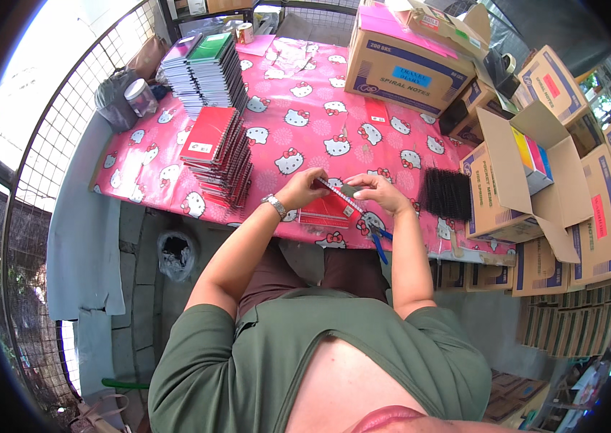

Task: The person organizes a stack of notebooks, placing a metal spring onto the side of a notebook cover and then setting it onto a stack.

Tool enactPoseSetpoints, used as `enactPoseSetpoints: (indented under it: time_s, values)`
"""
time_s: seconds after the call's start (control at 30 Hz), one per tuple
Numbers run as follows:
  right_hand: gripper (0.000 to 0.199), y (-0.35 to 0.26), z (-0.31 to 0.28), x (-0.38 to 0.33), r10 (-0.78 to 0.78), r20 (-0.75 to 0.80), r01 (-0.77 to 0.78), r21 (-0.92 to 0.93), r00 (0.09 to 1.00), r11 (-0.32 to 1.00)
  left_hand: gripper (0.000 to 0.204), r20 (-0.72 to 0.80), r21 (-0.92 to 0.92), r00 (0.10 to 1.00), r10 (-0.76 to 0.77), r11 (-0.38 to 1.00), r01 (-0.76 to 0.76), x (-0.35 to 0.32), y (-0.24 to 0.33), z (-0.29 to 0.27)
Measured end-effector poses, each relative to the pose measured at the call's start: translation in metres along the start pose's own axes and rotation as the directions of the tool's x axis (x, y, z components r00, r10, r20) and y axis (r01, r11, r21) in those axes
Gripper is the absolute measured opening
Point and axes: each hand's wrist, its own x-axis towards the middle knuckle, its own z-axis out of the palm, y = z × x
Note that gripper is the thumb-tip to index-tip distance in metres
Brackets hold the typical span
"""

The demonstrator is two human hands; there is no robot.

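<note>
Tilted up over the table's near edge is a small red notebook (pixel 339 196), its pale edge with a row of holes or coil loops facing up. My left hand (pixel 304 189), with a watch on the wrist, grips its far left end. At the same edge, my right hand (pixel 380 193) has its fingers bent and pinched against the notebook; what lies between the fingertips is partly hidden. Below it lie more red notebooks (pixel 317 216). Blue-handled pliers (pixel 380 244) rest just right of them, at the table edge.
A tall stack of red spiral notebooks (pixel 213 155) stands left, with taller notebook stacks (pixel 204 72) behind. Black spiral coils (pixel 446 195) lie at right by an open carton (pixel 500 180). A large carton (pixel 410 68) stands at the back. A bagged bin (pixel 177 255) sits below left.
</note>
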Motion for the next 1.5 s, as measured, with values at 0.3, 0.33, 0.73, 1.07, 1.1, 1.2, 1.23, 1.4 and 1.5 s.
enactPoseSetpoints:
  time_s: [0.3, 0.33, 0.73, 1.07, 1.1, 1.2, 1.23, 1.4, 1.5]
  values:
    - [0.065, 0.087, 0.01, -0.076, -0.494, -0.676, -0.328, -0.716, 0.547, 0.617, 0.023, -0.176, -0.337, 0.953, -0.247, 0.925, 0.177, -0.005, -0.014, 0.014]
    - [0.063, 0.095, 0.027, -0.099, -0.486, -0.702, -0.424, -0.707, 0.521, 0.566, 0.023, -0.205, -0.371, 0.941, -0.268, 0.911, 0.179, -0.007, -0.011, 0.018]
    - [0.045, -0.047, 0.12, -0.057, -0.548, -0.528, 0.039, -0.697, 0.649, 0.716, 0.024, -0.573, 0.077, 0.8, 0.179, 0.983, -0.165, -0.013, 0.049, 0.053]
    - [0.034, -0.056, 0.121, -0.049, -0.378, -0.541, 0.058, -0.517, 0.751, 0.854, 0.027, -0.608, 0.097, 0.779, 0.155, 0.988, -0.121, -0.023, 0.054, 0.045]
    - [0.032, -0.055, 0.121, -0.052, -0.193, -0.559, 0.052, -0.257, 0.806, 0.965, 0.028, -0.612, 0.155, 0.759, 0.222, 0.975, -0.16, -0.023, 0.056, 0.044]
    - [0.025, -0.048, 0.113, -0.053, 0.125, -0.362, 0.08, 0.502, 0.924, 0.861, 0.029, -0.585, 0.339, 0.697, 0.415, 0.906, -0.255, -0.025, 0.061, 0.036]
    - [0.025, -0.053, 0.117, -0.053, 0.076, -0.393, 0.137, 0.486, 0.917, 0.863, 0.03, -0.558, 0.403, 0.681, 0.474, 0.872, -0.277, -0.025, 0.062, 0.029]
    - [0.033, 0.004, 0.083, -0.072, -0.074, -0.629, -0.059, -0.188, 0.774, 0.98, 0.024, -0.825, 0.324, 0.433, 0.363, 0.932, -0.166, -0.034, 0.089, -0.07]
    - [0.038, 0.077, 0.053, -0.101, -0.205, -0.639, -0.271, -0.565, 0.742, 0.78, 0.028, -0.935, -0.137, 0.351, -0.05, 0.964, -0.229, -0.056, 0.106, -0.138]
